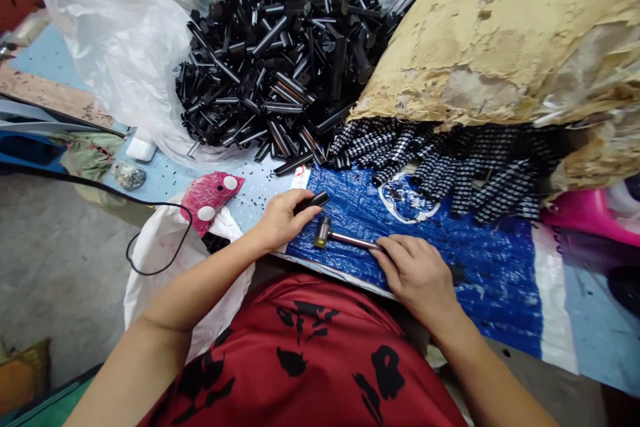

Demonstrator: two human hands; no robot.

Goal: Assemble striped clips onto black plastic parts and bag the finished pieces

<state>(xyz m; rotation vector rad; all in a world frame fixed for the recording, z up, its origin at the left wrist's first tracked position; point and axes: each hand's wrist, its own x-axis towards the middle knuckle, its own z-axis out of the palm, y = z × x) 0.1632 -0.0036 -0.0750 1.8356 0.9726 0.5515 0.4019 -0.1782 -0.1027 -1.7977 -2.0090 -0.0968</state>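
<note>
Near the table's front edge, my left hand (283,219) is closed on a short black tube (319,199), whose end sticks out to the right. My right hand (415,273) grips the handle end of a small hammer (350,240). The hammer's head, black on top and yellowish below, points left and lies just below the tube, over a blue plastic sheet (350,200). Behind my hands is a large heap of black tubular pieces (280,67) on clear plastic. To its right, patterned black-and-white pieces (440,160) spill from a worn yellow sack (480,33).
A pink pouch (210,200) with white dots sits left of my left hand, above a white bag (155,247) hanging at the table edge. A black cable (100,185) loops there. A white block (141,147) stands farther left, a pink container (590,213) at the right.
</note>
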